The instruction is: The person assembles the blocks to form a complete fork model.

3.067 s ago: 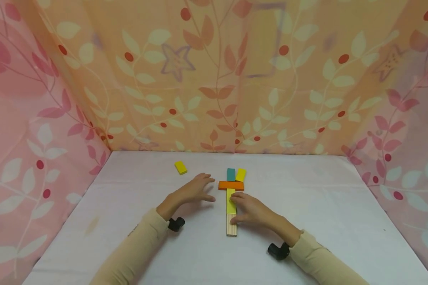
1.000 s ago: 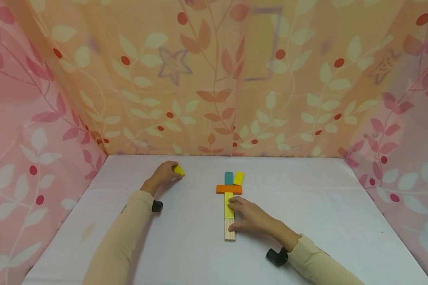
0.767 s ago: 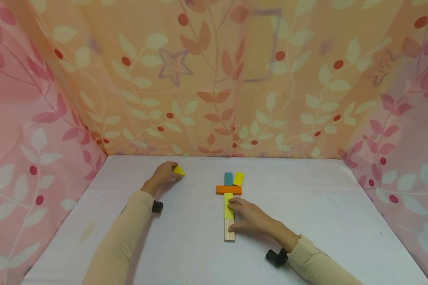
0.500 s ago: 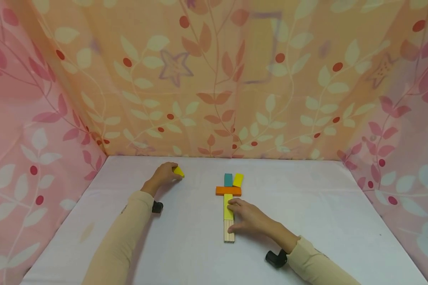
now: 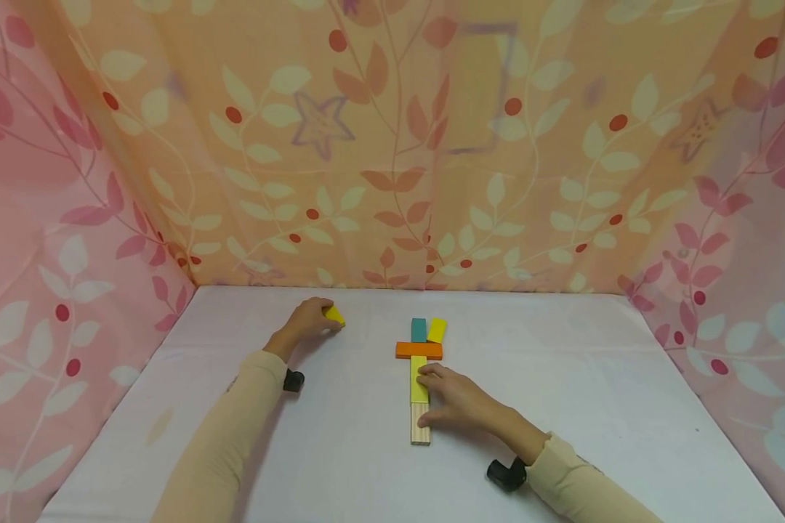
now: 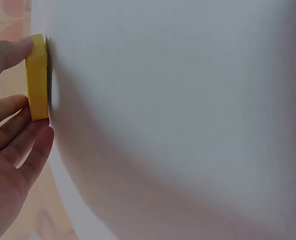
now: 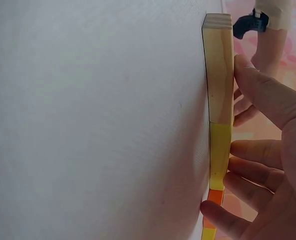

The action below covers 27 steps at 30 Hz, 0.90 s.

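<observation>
My left hand [image 5: 306, 319] pinches a small yellow block [image 5: 336, 317] at the far left of the table. In the left wrist view the thumb is on one end of that yellow block [image 6: 37, 80] and fingertips on the other, with a dark shadow beside it. My right hand [image 5: 463, 401] rests lightly with loose fingers, the fingertips touching a long yellow block [image 5: 418, 363] and the thumb a plain wooden block [image 5: 420, 434]. These two lie end to end. Beyond them an orange block [image 5: 405, 351] lies crosswise, with a teal block [image 5: 419, 330] and a tilted yellow block [image 5: 437, 330] behind it.
A white cloth [image 5: 562, 363] covers the table. A leaf-patterned curtain [image 5: 392, 145] rises along the back edge, and pink patterned cloth [image 5: 52, 218] stands at both sides. Each wrist carries a black camera mount [image 5: 506, 475].
The left hand went from beside the block row to the far-left yellow block and gripped it. Just now it has shifted slightly right with that block. The right hand stays on the row.
</observation>
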Each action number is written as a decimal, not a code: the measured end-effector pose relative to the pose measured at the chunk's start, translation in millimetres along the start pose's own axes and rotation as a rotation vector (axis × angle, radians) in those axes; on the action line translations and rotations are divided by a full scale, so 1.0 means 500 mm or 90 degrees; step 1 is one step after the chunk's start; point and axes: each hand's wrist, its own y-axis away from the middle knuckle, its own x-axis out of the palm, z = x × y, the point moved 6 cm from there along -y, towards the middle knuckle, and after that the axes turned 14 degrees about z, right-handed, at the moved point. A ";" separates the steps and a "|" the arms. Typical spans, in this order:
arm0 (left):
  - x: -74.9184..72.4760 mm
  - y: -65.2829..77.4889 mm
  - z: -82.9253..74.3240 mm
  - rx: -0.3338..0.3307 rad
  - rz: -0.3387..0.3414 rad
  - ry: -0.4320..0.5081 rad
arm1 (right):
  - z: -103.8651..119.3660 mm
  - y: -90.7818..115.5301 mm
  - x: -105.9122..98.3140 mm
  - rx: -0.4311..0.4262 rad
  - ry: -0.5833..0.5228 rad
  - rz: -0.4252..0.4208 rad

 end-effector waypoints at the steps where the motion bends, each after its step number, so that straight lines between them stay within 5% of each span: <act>1: 0.003 -0.001 -0.005 0.002 0.002 0.001 | 0.000 0.000 0.000 0.000 -0.002 0.000; 18: 0.069 -0.033 -0.099 0.045 0.014 0.030 | -0.003 -0.004 0.002 0.000 -0.005 0.003; 27: 0.100 -0.049 -0.144 0.022 0.032 0.089 | -0.002 -0.002 0.000 -0.001 -0.008 0.001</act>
